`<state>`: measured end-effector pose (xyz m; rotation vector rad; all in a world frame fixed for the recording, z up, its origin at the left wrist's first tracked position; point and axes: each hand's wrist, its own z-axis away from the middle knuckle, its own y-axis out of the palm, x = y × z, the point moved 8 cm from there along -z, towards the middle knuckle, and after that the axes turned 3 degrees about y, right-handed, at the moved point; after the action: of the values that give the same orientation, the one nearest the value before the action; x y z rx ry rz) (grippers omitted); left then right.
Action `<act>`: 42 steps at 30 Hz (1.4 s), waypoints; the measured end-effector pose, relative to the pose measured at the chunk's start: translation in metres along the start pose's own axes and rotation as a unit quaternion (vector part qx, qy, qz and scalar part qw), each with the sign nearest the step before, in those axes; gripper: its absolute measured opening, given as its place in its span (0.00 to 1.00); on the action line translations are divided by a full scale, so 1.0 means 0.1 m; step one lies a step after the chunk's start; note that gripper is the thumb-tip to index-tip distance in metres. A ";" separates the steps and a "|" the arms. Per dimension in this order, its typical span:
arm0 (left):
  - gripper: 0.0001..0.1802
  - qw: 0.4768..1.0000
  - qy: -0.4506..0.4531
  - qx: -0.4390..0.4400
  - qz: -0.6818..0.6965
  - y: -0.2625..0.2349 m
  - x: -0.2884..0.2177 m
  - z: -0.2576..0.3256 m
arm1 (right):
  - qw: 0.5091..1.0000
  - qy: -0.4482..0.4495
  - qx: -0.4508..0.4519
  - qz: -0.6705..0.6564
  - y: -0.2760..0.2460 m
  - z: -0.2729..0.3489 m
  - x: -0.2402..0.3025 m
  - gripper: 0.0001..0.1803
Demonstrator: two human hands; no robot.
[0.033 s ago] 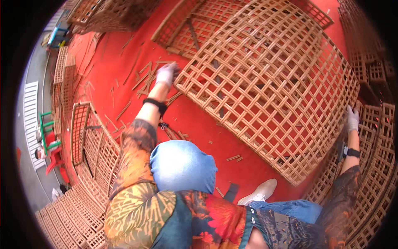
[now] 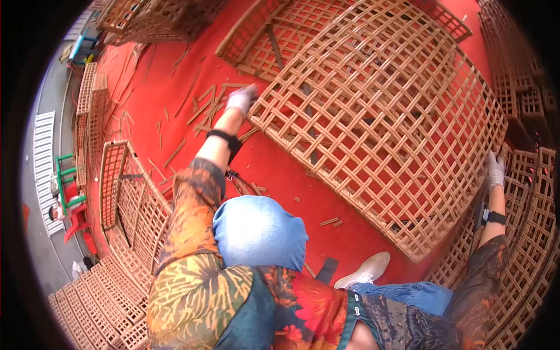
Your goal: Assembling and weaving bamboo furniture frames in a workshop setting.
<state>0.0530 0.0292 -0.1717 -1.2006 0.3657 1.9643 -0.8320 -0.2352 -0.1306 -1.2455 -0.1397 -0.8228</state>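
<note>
A large brown woven lattice panel [image 2: 373, 122], wicker-like with a thick rim, lies tilted in front of me over the red ground. At its right rim is my right hand [image 2: 496, 170] in a pale glove, its fingers closed on the edge. My left hand [image 2: 240, 99], also gloved, is by the panel's left corner. Its fingers are smeared by motion, so whether they touch the rim is unclear. Behind and partly beneath the panel sits another woven lattice piece [image 2: 245, 44] with raised sides. My knee and shoe show below.
Thin brown strips [image 2: 204, 108] lie scattered on the red sheet [image 2: 146, 87] to the left. Stacked lattice pieces [image 2: 96, 300] stand at lower left, more [image 2: 525, 233] at the right, and others [image 2: 157, 20] at the top. A green frame [image 2: 67, 181] and a person [image 2: 55, 213] are at far left.
My left hand has shifted slightly to the right and away from me along the panel's left corner. The right hand stays at the right rim, and the panel has barely moved.
</note>
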 end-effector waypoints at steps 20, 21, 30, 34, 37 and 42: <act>0.11 0.957 -0.036 0.183 0.225 0.94 -0.43 -0.13 | 0.948 0.172 0.057 -0.263 0.41 1.42 0.23 0.52; 0.09 0.947 -0.074 0.214 0.229 1.15 -0.37 0.05 | 0.942 0.185 0.045 -0.278 0.29 1.38 0.13 0.50; 0.08 0.956 -0.149 0.198 0.159 0.34 -0.35 0.31 | 0.882 0.233 0.092 -0.399 0.12 1.34 0.01 0.29; 0.15 0.989 -0.073 0.063 -0.108 -0.21 -0.79 -0.38 | 0.868 0.260 0.083 -0.414 0.06 1.43 0.05 0.26; 0.26 0.987 -0.003 0.147 -0.062 -0.04 -0.74 -0.34 | 0.891 0.225 0.160 -0.360 0.09 1.27 -0.14 0.27; 0.25 0.994 -0.045 -0.004 -0.097 -0.41 -0.28 0.08 | 0.953 -0.064 0.018 0.297 -0.73 0.85 0.77 0.35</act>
<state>0.0856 0.0475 -0.1379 -1.1054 0.1882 1.8451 -0.7943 -0.2033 -0.0040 -1.2142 0.1149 -0.2165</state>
